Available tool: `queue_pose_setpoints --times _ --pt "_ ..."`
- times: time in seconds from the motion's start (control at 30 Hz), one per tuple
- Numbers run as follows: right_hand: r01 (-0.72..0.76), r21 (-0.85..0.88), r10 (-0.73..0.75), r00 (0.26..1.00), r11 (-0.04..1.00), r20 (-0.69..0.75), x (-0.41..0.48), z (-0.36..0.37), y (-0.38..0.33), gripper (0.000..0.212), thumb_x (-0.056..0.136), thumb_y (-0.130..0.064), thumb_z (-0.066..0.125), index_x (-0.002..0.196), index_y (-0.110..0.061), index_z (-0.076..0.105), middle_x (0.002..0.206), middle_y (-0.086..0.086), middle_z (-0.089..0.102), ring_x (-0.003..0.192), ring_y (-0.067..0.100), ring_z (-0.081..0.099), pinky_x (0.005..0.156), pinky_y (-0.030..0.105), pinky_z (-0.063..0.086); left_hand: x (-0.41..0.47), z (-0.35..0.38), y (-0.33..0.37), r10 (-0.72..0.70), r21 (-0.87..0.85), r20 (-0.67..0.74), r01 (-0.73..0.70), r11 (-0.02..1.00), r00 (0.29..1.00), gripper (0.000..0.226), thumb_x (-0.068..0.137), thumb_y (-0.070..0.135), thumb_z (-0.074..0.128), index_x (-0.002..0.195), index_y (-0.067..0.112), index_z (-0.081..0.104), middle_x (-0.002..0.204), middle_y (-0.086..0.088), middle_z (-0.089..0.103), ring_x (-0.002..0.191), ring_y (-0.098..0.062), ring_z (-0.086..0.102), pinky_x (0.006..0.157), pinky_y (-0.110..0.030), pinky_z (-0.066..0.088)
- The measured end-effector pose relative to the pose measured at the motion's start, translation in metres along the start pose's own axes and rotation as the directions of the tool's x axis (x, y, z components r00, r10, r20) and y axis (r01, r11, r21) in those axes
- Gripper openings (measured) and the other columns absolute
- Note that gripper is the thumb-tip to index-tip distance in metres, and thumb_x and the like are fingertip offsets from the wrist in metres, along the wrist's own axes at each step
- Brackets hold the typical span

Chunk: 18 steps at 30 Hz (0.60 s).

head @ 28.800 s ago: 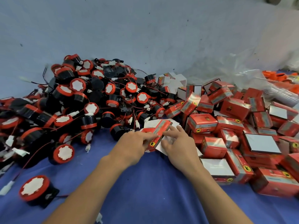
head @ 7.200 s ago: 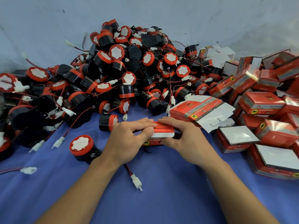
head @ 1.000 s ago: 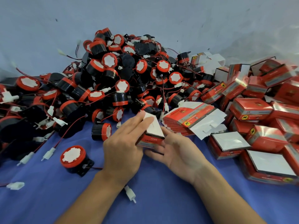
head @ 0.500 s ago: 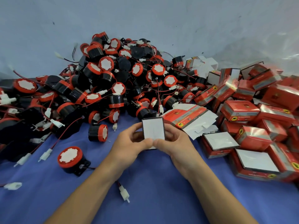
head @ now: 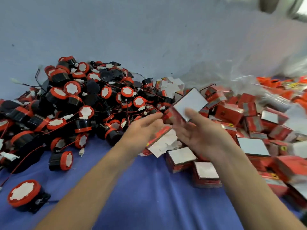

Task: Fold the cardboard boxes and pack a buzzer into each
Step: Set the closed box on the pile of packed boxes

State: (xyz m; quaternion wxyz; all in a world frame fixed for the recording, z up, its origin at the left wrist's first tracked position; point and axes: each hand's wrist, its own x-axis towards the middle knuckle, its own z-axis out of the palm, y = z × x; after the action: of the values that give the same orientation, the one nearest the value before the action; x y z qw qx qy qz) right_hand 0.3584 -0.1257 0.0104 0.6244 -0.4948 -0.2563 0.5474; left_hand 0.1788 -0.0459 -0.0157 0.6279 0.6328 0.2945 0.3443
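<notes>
Both forearms reached in from the near edge of the blue tabletop (head: 149, 201) and met over its middle. The right hand (head: 199, 133) was raised palm up, thumb across the white face of a folded box (head: 191, 102) and fingers beneath it, gripping it tilted clear of the table. The box was closed, so I could not see inside. The left hand (head: 142, 128) was spread with straight fingers, tips just beside the box's red side. Blur kept me from telling whether they touched. Under the hands lay a stack of flat boxes (head: 160, 141). A heap of buzzers (head: 86, 103) covered the left half, with one loose buzzer (head: 23, 195) by the near-left corner. Closed boxes (head: 229, 113) were piled toward the right edge.
</notes>
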Motion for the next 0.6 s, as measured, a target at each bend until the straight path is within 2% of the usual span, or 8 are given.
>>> queue_pose_setpoints --times 0.03,0.07,0.1,0.2,0.3,0.4,0.5,0.6 --pt "0.037 0.252 -0.032 0.999 0.967 -0.021 0.007 -0.007 -0.013 0.079 0.076 -0.032 0.079 0.144 -0.004 0.049 0.127 0.017 0.069 0.106 0.03 0.072 0.084 0.046 0.06 0.009 0.004 0.001 0.034 0.072 -0.035 -0.032 0.997 0.999 0.028 0.099 0.027 0.069 0.125 0.036 0.07 0.127 0.015 0.072 0.115 0.001 0.066 0.097 -0.021 0.054" --pt "0.057 0.362 -0.047 0.998 0.93 -0.036 0.012 -0.012 -0.023 0.087 0.078 -0.033 0.079 0.151 -0.007 0.04 0.139 0.02 0.061 0.12 0.035 0.065 0.094 0.054 0.057 0.017 0.006 0.001 0.066 0.189 -0.08 -0.05 0.981 0.995 0.025 0.096 0.029 0.072 0.119 0.039 0.073 0.131 0.016 0.069 0.117 0.004 0.063 0.096 -0.018 0.051" --pt "0.048 0.341 -0.04 0.999 0.939 -0.032 0.015 -0.014 -0.028 0.084 0.082 -0.033 0.078 0.153 -0.011 0.037 0.143 0.021 0.057 0.126 0.037 0.061 0.098 0.057 0.054 0.023 0.005 -0.001 0.093 0.341 -0.115 -0.049 0.939 0.989 0.023 0.094 0.034 0.075 0.116 0.04 0.075 0.136 0.019 0.064 0.121 0.004 0.06 0.098 -0.019 0.048" --pt "0.013 0.028 -0.012 0.999 1.0 -0.033 0.02 -0.011 -0.014 0.045 0.094 -0.024 0.071 0.135 -0.008 0.057 0.126 0.016 0.071 0.11 0.03 0.073 0.088 0.047 0.06 0.032 -0.004 -0.017 -0.001 0.716 -0.028 0.021 0.697 1.0 0.042 0.09 0.047 0.073 0.131 0.04 0.065 0.143 0.013 0.054 0.136 -0.013 0.049 0.102 -0.029 0.041" --pt "0.073 -0.185 -0.081 0.996 0.98 -0.04 0.023 -0.003 0.021 0.029 0.085 -0.01 0.072 0.114 -0.014 0.073 0.107 0.009 0.079 0.096 0.019 0.076 0.081 0.035 0.061 0.032 -0.011 -0.038 -0.122 0.798 0.151 -0.049 0.6 0.981 0.071 0.086 0.047 0.075 0.149 0.045 0.042 0.13 0.012 0.053 0.123 -0.017 0.054 0.09 -0.026 0.042" --pt "0.105 -0.375 -0.173 0.973 0.921 -0.153 0.027 0.002 0.057 0.025 0.083 0.001 0.067 0.096 -0.016 0.079 0.094 0.006 0.079 0.081 0.014 0.069 0.071 0.026 0.057 0.028 -0.014 -0.048 -0.126 0.856 0.169 -0.082 0.511 0.977 0.094 0.084 0.051 0.076 0.16 0.043 0.021 0.158 0.012 0.035 0.144 -0.017 0.038 0.109 -0.029 0.037" --pt "0.1 -0.477 -0.222 0.953 0.873 -0.208 0.031 0.003 0.077 0.03 0.082 0.002 0.065 0.092 -0.022 0.079 0.089 -0.005 0.079 0.085 0.013 0.073 0.078 0.031 0.06 0.022 -0.013 -0.052 -0.075 0.898 0.165 -0.118 0.424 0.983 0.091 0.085 0.048 0.072 0.16 0.041 0.02 0.162 0.006 0.033 0.148 -0.02 0.034 0.116 -0.034 0.034" --pt "0.135 -0.639 -0.336 0.919 0.758 -0.205 0.034 -0.004 0.078 0.029 0.079 -0.006 0.066 0.091 -0.031 0.077 0.089 -0.013 0.078 0.086 0.002 0.072 0.078 0.028 0.06 0.011 -0.001 -0.05 0.047 0.938 0.185 -0.19 0.29 0.982 0.059 0.085 0.045 0.059 0.141 0.032 0.046 0.131 0.004 0.056 0.12 -0.024 0.054 0.095 -0.04 0.049"
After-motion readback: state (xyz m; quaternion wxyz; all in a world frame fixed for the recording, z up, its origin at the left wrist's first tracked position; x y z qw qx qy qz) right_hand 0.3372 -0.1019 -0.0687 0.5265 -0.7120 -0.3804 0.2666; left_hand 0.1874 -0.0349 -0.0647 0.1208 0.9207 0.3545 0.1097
